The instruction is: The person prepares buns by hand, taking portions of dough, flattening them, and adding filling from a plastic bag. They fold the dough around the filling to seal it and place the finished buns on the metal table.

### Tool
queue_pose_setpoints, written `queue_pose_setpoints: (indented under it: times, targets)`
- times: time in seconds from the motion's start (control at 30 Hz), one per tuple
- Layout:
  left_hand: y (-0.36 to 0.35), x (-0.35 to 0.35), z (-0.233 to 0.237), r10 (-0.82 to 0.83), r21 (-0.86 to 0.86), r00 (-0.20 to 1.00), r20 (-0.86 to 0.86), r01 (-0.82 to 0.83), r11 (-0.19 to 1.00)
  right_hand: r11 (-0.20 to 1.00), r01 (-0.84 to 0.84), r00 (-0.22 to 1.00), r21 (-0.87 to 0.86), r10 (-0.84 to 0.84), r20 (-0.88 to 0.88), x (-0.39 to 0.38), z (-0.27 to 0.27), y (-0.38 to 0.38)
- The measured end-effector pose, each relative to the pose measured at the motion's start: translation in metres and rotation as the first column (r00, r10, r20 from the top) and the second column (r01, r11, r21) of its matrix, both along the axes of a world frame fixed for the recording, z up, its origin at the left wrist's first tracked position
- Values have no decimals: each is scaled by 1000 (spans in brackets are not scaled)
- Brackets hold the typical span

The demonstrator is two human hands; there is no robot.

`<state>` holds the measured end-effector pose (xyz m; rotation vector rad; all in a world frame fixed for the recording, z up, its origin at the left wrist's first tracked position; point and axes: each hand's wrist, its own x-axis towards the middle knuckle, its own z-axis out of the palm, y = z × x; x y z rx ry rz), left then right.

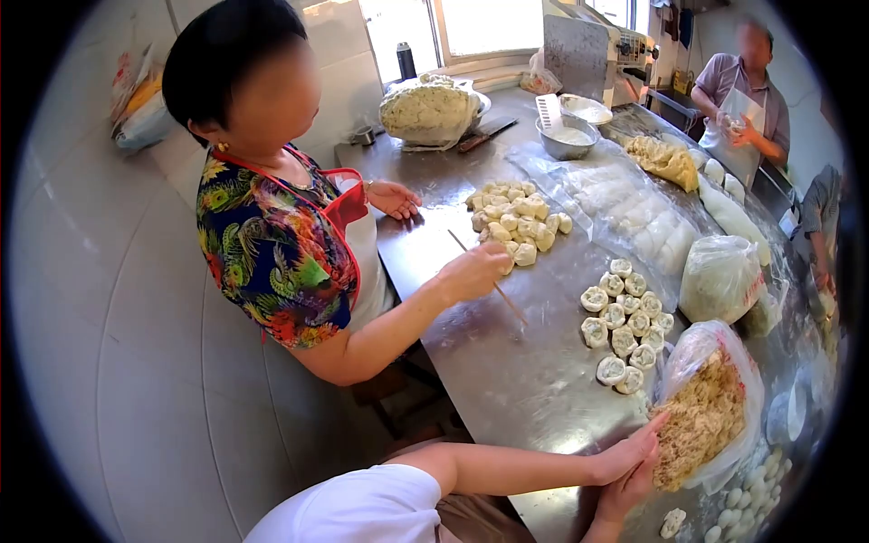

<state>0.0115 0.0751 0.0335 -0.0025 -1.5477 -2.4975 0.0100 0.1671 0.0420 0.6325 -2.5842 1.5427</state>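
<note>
**A:** What holds everything?

**B:** A long steel table. Towards its far end sits a big mound of dough, with a metal bowl just to its right.

**A:** And closer in?

**B:** Mid-table, near the left edge, is a pile of dough pieces. Filled buns lie in rows nearer the right edge, beside a tied bag with pale contents. At the near right is an open bag of filling.

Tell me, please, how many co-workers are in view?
3: one in a floral top seated left of the table, one in an apron standing at its far end, and a third person cut off at the right edge. More may be hidden.
</note>
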Motion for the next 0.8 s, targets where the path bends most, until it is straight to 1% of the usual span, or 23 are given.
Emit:
queue_pose_setpoints:
  times: [0.03,0.07,0.1,0.13,0.17,0.23,0.33,0.37,0.47,0.53,0.63,0.67,0.73,0.77,0.8]
  targets:
    - [4,-1,-5,-46,12,999,17,46,999,998,-34,998,-49,36,42,0,-5,0]
    - [7,-1,-10,-95,25,995,34,94,995,976,-29,996,-216,47,79,-3,-11,1]
    - [9,-1,-13,-144,40,988,53,142,989,927,-15,991,-376,63,116,-7,-18,2]
    - [1,11,14,-195,14,978,-75,197,980,855,7,984,-519,85,154,-7,-17,2]
    - [2,16,15,-297,-76,953,-63,292,953,826,27,982,-562,85,171,-5,-17,4]
    - [13,20,17,-292,-148,954,-75,279,949,761,69,976,-645,82,202,-2,-2,2]
    - [18,23,26,-277,-133,960,-39,270,954,642,135,970,-755,70,234,0,27,1]
    - [17,23,27,-256,-158,966,-33,248,956,593,156,967,-790,70,244,1,33,0]
    - [14,24,25,-169,-231,985,-15,161,960,655,180,969,-734,13,248,2,43,1]
    - [16,26,24,-84,-263,996,-7,79,961,627,177,966,-758,35,255,0,39,7]
    - [8,20,30,-105,-201,978,182,142,969,587,175,964,-790,63,260,3,34,6]
    - [11,17,26,14,-148,993,119,4,989,571,174,963,-803,74,261,4,32,3]
    - [3,13,29,97,-22,982,165,-94,995,772,126,938,-623,111,327,4,22,5]
    - [-3,10,31,135,41,972,191,-145,989,852,90,924,-516,122,363,5,16,7]
    - [-16,10,33,174,-73,966,189,-163,984,903,40,926,-427,128,356,4,18,5]
